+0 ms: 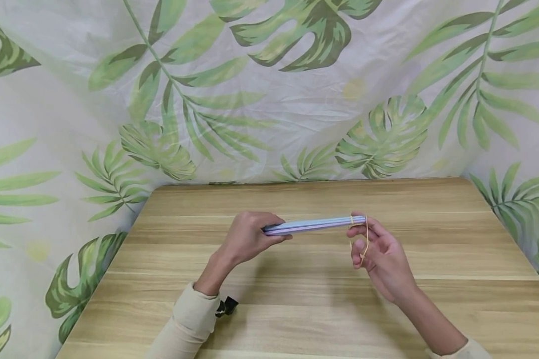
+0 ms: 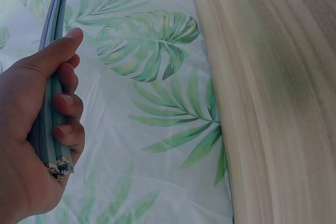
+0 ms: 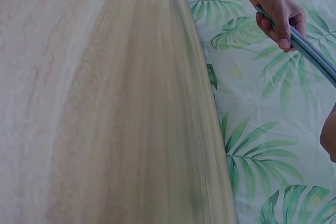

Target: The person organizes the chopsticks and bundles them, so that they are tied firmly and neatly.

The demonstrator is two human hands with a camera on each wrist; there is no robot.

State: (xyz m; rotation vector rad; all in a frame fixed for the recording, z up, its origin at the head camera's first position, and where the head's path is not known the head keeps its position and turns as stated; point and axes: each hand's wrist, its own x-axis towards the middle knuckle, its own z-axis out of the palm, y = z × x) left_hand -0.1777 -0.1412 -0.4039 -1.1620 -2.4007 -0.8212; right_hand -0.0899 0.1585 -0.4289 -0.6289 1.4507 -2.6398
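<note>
A bundle of slim pastel blue and lilac sticks (image 1: 314, 226) lies nearly level above the table; their exact kind is unclear. My left hand (image 1: 251, 237) grips its left end, with thumb and fingers curled round it in the left wrist view. Dark, glinting stick ends (image 2: 60, 167) stick out below that palm. A thin yellow rubber band (image 1: 367, 237) circles the bundle's right end, and a loop of it stretches down to my right hand (image 1: 386, 259). The curled right fingers hold this loop near the thumb. In the right wrist view, most of the right hand is cut off.
Under both hands spreads a wood-grain table (image 1: 305, 314). A leaf-patterned cloth (image 1: 296, 109) hangs behind it and at both sides. A small black device (image 1: 226, 306) shows at the left cuff.
</note>
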